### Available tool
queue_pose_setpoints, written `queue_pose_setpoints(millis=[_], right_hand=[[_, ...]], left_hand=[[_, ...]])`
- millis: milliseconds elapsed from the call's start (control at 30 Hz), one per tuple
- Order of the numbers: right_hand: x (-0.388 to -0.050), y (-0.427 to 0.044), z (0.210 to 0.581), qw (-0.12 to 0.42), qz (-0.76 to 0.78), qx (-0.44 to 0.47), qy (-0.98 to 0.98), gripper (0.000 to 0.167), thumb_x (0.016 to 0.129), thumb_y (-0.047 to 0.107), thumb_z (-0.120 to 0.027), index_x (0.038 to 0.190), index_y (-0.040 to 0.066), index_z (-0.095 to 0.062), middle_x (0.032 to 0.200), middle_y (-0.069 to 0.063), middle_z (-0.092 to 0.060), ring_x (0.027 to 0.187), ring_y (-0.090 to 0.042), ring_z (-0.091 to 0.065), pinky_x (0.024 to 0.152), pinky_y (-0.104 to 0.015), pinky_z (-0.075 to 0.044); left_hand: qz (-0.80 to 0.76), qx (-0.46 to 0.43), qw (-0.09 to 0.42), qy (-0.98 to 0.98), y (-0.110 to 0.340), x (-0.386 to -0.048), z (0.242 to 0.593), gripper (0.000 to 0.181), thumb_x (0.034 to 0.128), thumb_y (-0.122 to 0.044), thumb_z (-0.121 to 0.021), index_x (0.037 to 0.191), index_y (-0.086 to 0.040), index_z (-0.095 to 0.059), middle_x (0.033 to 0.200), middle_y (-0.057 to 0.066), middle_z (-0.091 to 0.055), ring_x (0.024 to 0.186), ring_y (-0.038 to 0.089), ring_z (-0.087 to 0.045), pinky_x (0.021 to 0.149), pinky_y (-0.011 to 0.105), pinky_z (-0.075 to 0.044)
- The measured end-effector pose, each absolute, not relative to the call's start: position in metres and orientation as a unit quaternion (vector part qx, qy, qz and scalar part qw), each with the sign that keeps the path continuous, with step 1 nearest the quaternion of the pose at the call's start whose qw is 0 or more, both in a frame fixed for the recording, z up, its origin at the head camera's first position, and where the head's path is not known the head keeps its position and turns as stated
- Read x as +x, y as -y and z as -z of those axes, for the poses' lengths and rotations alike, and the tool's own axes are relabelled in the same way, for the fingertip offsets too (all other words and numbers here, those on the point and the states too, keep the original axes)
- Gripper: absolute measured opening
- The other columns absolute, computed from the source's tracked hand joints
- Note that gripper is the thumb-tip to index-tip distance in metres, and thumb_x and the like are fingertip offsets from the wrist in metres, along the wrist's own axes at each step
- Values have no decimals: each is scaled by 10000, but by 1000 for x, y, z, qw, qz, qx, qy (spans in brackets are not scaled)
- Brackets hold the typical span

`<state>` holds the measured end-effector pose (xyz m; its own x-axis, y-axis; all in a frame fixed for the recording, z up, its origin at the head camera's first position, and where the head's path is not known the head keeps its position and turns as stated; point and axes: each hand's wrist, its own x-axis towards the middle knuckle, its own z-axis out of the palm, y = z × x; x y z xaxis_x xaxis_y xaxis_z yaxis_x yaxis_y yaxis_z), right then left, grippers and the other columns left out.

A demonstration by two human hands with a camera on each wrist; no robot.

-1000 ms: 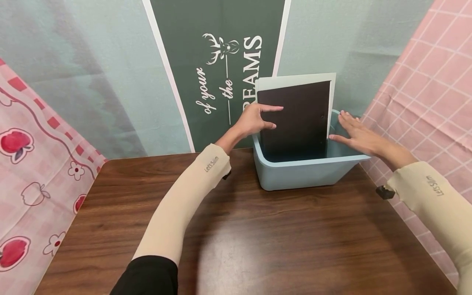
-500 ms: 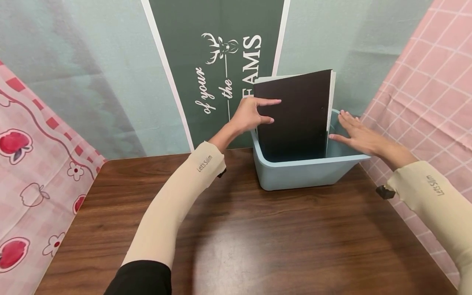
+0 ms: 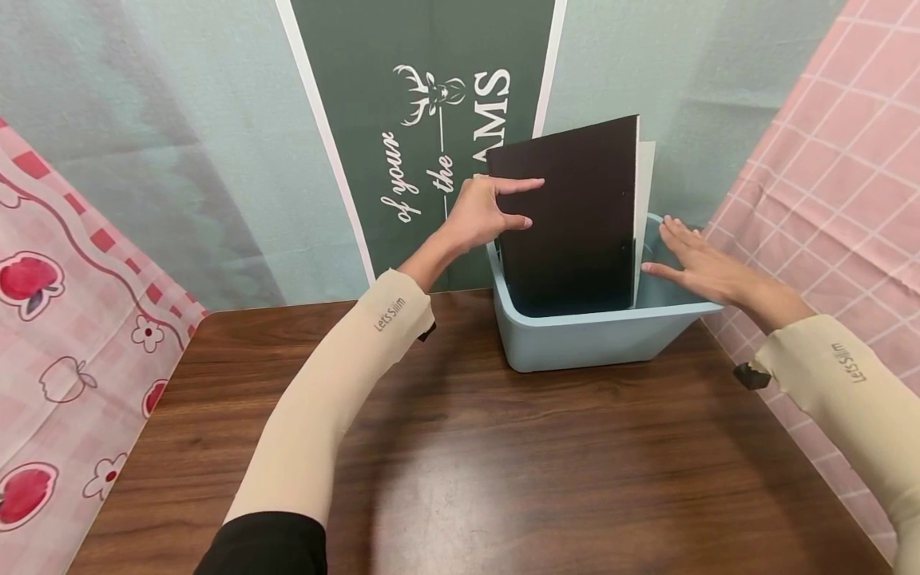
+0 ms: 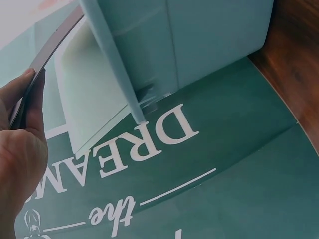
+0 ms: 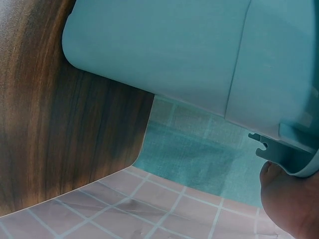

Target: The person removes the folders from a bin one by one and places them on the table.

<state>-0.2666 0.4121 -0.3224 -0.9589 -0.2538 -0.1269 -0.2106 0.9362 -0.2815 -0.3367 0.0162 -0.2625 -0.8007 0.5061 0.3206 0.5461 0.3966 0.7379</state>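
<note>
My left hand [image 3: 476, 212] pinches the left edge of a thin black board [image 3: 575, 216], which stands upright and slightly tilted in a light blue plastic bin [image 3: 585, 342]. Two small dots mark the board near its right edge. In the left wrist view, fingers lie on both faces of the board [image 4: 55, 42], which looks bent. A pale, whitish flat sheet or folder [image 3: 645, 180] stands behind it in the bin, mostly hidden. My right hand [image 3: 697, 259] rests with straight fingers on the bin's right rim. The board's lower edge is hidden by the bin's front wall.
The bin stands at the back right of a brown wooden table [image 3: 460, 447]. Behind it hangs a curtain with a dark green panel [image 3: 431, 40]. Pink checked cloth [image 3: 862, 160] borders the right side, and fruit-patterned cloth [image 3: 65, 335] the left.
The left hand has moved up and slightly left, raising the black board until its top stands above the pale sheet. The right hand and the bin have stayed put.
</note>
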Motion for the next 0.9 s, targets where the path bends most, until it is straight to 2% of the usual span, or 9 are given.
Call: queue_pose_setpoints(millis=[67, 167, 267, 400, 500, 600, 700, 767, 900], right_hand=[[-266, -412, 322, 80, 134, -118, -981, 944, 1097, 572, -418, 1669, -8, 59, 1729, -219, 189, 1608, -412, 152, 1278, -631, 43], [-266, -411, 322, 79, 136, -119, -980, 944, 1096, 568, -427, 1671, -9, 51, 1732, -217, 183, 1610, -409, 148, 1278, -633, 39], [-266, -412, 323, 76, 138, -122, -980, 936, 1099, 561, -424, 1670, -13, 46, 1733, -216, 181, 1611, -406, 148, 1280, -629, 40], [-266, -413, 322, 78, 139, -125, -979, 923, 1106, 555, -412, 1669, -13, 49, 1731, -213, 188, 1610, -401, 157, 1281, -618, 53], [-267, -413, 322, 79, 137, -127, -979, 915, 1110, 549, -407, 1668, -15, 48, 1731, -214, 189, 1610, -396, 160, 1282, -613, 56], [-267, -413, 322, 77, 137, -131, -979, 904, 1114, 540, -402, 1667, -20, 43, 1732, -218, 185, 1611, -393, 160, 1285, -603, 62], [-267, -413, 321, 75, 140, -135, -978, 898, 1117, 531, -404, 1665, -28, 36, 1733, -224, 175, 1612, -394, 156, 1288, -586, 72], [-267, -414, 322, 74, 141, -137, -978, 889, 1121, 522, -399, 1663, -34, 34, 1733, -228, 171, 1612, -397, 154, 1289, -584, 72], [-267, -414, 322, 75, 141, -137, -978, 883, 1124, 519, -391, 1664, -30, 41, 1735, -227, 166, 1613, -397, 151, 1289, -589, 65]], left_hand=[[457, -312, 25, 833, -14, -335, 259, 595, 866, -96, -892, 1405, -273, -715, 1270, -16, -770, 503, 133, -296, 572, 287, -360], [468, -310, 30, 827, -11, -334, 255, 586, 872, -98, -888, 1404, -272, -716, 1022, 37, -802, 506, 126, -272, 525, 284, -323], [478, -311, 32, 821, -8, -334, 253, 578, 881, -93, -877, 1410, -257, -711, 803, 96, -729, 554, 152, -297, 518, 291, -309], [495, -303, 37, 814, -3, -335, 249, 568, 878, -79, -873, 1397, -254, -721, 1087, -20, -808, 846, 91, -530, 659, 252, -424], [504, -294, 46, 811, 0, -335, 246, 572, 872, -77, -877, 1390, -267, -726, 1230, -56, -783, 1008, 86, -563, 754, 242, -452], [509, -286, 58, 810, 4, -333, 243, 581, 872, -86, -881, 1396, -281, -720, 1009, -8, -812, 815, 141, -553, 698, 281, -444], [516, -277, 69, 808, 8, -331, 241, 579, 874, -95, -881, 1393, -298, -721, 771, 67, -751, 589, 163, -414, 701, 273, -442], [522, -272, 74, 805, 11, -329, 240, 577, 873, -101, -884, 1387, -309, -724, 755, 71, -740, 505, 146, -319, 702, 263, -438], [540, -260, 81, 796, 16, -327, 238, 572, 858, -114, -902, 1364, -325, -739, 1082, -46, -811, 494, 128, -264, 640, 289, -394]])
